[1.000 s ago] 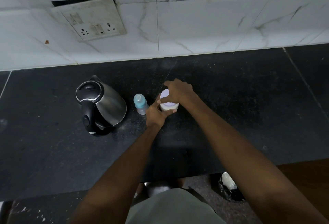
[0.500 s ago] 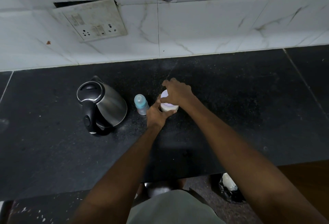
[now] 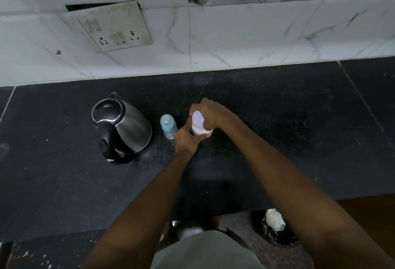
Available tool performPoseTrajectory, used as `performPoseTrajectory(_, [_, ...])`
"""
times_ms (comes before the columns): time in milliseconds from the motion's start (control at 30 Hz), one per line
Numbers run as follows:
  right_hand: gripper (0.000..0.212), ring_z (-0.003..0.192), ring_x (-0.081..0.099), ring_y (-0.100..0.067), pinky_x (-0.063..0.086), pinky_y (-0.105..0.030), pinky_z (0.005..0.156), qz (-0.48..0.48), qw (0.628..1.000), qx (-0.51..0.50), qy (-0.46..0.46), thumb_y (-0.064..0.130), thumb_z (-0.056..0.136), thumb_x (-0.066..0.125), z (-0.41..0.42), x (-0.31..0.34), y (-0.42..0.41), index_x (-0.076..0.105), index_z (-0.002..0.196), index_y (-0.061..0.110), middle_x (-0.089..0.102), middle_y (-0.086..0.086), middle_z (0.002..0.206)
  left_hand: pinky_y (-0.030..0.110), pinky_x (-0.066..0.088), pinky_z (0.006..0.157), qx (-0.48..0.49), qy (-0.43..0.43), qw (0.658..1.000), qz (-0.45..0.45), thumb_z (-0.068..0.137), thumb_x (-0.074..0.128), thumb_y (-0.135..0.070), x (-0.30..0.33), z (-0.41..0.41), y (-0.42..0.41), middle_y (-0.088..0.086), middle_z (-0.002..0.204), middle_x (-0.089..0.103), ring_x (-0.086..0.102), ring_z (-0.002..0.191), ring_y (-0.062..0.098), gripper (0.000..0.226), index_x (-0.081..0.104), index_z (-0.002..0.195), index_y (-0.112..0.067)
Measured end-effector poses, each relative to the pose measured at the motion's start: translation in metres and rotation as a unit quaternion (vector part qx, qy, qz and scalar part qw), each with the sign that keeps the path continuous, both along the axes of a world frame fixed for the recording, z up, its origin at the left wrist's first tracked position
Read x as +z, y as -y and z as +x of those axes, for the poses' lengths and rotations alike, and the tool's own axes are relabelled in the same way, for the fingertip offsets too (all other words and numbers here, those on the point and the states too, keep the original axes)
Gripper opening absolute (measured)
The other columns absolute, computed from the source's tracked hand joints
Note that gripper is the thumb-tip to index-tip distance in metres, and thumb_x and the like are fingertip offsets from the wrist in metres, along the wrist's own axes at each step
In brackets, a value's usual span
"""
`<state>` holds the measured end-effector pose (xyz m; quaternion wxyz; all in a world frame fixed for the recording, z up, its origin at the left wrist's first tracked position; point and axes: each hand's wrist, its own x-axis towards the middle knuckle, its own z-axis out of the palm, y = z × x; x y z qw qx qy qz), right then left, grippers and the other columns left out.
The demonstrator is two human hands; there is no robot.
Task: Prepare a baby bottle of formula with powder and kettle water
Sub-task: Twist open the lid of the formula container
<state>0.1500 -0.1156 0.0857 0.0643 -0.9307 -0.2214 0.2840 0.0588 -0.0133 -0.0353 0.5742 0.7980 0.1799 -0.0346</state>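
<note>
A small white powder jar [image 3: 197,128] with a pale lilac lid [image 3: 198,117] stands on the black counter [image 3: 277,132]. My left hand [image 3: 186,140] grips the jar's body from the near side. My right hand [image 3: 210,113] curls over the lid from the right and hides part of it. Just left of the jar a clear baby bottle [image 3: 168,127] with a teal cap stands upright. Further left sits a steel kettle [image 3: 120,126] with a black lid and handle, closed.
A white tiled wall with a tilted socket plate [image 3: 115,25] rises behind the counter. The counter's front edge runs below my forearms. A black bag with something white [image 3: 275,227] lies on the floor at the lower right.
My right hand has turned slightly on the lid, and more of the lilac top shows on its left side. The jar, bottle and kettle stay in place.
</note>
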Motion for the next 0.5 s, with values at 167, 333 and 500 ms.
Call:
performPoseTrajectory(167, [0.075,0.118,0.055,-0.036,0.053,-0.043,0.090,0.083,0.996,-0.011,-0.010,0.004,0.079,0.079,0.003,0.003,0.023,0.052,0.145,0.027,0.047,-0.015,0.134,0.047,0.049,0.115,-0.007,-0.001,1.000,-0.001,0.077,0.091,-0.026,0.000,-0.001,-0.001,0.003,0.144,0.066,0.061,0.134,0.021,0.092,0.046,0.157,-0.019])
performPoseTrajectory(333, [0.075,0.119,0.054,-0.028,0.052,-0.043,0.093,0.239,0.967,-0.094,-0.005,0.014,0.072,0.085,-0.003,0.000,0.053,0.051,0.137,0.028,0.054,-0.007,0.131,0.048,0.048,0.116,-0.015,0.003,1.000,0.000,0.078,0.091,-0.022,0.000,-0.002,-0.002,0.000,0.145,0.065,0.061,0.134,0.020,0.096,0.041,0.160,-0.024])
performPoseTrajectory(500, [0.077,0.117,0.059,-0.020,0.055,-0.040,0.096,0.326,0.925,-0.196,0.006,0.021,0.072,0.089,-0.011,-0.007,0.079,0.043,0.133,0.028,0.054,0.002,0.131,0.049,0.045,0.119,-0.023,0.009,0.999,0.020,0.079,0.091,-0.026,0.000,-0.003,-0.001,0.001,0.152,0.059,0.056,0.140,0.022,0.099,0.036,0.162,-0.026])
